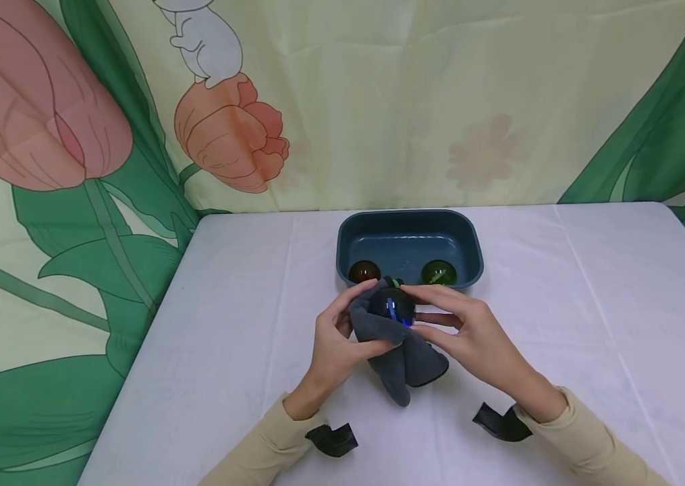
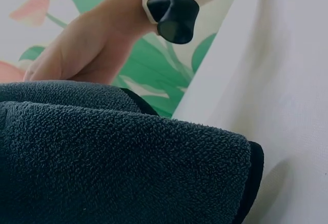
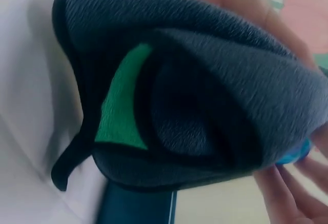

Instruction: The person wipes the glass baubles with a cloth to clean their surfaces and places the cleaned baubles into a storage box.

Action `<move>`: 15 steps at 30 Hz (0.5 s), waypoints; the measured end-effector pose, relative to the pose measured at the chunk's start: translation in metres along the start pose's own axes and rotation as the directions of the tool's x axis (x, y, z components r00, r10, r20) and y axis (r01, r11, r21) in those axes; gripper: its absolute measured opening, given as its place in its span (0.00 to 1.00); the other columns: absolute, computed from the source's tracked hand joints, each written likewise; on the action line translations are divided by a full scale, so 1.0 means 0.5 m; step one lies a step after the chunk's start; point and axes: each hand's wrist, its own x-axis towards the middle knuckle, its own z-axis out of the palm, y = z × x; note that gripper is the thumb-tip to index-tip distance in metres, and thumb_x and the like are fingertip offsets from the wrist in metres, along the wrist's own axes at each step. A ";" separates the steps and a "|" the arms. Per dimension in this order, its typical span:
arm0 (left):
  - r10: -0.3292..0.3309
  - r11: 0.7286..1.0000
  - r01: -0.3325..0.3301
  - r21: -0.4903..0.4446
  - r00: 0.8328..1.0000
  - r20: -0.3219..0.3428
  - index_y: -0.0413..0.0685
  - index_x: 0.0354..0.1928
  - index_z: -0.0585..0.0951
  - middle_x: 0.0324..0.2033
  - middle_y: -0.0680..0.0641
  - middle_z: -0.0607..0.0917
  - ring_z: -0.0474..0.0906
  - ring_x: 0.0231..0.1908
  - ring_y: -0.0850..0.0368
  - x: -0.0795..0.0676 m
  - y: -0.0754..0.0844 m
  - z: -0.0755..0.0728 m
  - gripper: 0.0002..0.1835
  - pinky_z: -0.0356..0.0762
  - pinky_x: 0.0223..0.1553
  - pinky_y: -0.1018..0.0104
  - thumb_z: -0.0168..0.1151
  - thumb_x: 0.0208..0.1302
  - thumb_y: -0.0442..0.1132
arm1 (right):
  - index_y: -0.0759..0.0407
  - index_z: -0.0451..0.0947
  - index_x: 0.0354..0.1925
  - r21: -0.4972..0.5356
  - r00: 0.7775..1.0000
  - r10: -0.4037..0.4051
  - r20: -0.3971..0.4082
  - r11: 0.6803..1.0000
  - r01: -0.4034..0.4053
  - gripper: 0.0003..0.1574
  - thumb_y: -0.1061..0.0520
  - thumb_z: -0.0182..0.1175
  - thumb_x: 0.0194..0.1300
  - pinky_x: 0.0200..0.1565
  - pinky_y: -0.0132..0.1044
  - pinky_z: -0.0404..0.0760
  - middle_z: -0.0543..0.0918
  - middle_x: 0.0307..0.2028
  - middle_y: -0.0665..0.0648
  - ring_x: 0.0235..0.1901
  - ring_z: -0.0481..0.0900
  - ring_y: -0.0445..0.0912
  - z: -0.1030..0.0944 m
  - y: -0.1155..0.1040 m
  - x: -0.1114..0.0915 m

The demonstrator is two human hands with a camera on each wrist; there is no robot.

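A dark blue shiny ball (image 1: pixel 397 307) sits between both hands over the table, partly wrapped by a grey cloth (image 1: pixel 424 364) with black edging. On the left, my left hand (image 1: pixel 341 344) grips the cloth around the ball, thumb in front and fingers behind. My right hand (image 1: pixel 472 327) pinches the ball's right side with thumb and fingertips. The cloth's lower corners hang down, and its folds (image 2: pixel 123 162) fill much of the left wrist view. A green patch (image 3: pixel 123 106) shows inside the cloth in the right wrist view, where only a bit of the ball (image 3: pixel 294 154) appears.
Just beyond the hands stands a dark blue rectangular basin (image 1: pixel 403 223). Inside it lie a dark red ball (image 1: pixel 364 271) and a green ball (image 1: pixel 439 272) near the front wall. A white cloth (image 1: pixel 227 324) covers the table; a floral curtain (image 1: pixel 366 101) hangs behind.
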 end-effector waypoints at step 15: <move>0.029 0.999 -0.029 -0.039 0.999 0.013 0.36 0.66 0.72 0.60 0.34 0.78 0.81 0.55 0.56 0.001 -0.006 0.007 0.41 0.78 0.59 0.64 0.78 0.52 0.46 | 0.56 0.70 0.69 -0.371 0.918 -0.372 0.135 0.841 0.395 0.55 0.74 0.76 0.43 0.63 0.21 0.69 0.71 0.68 0.57 0.66 0.70 0.51 -0.002 0.003 0.007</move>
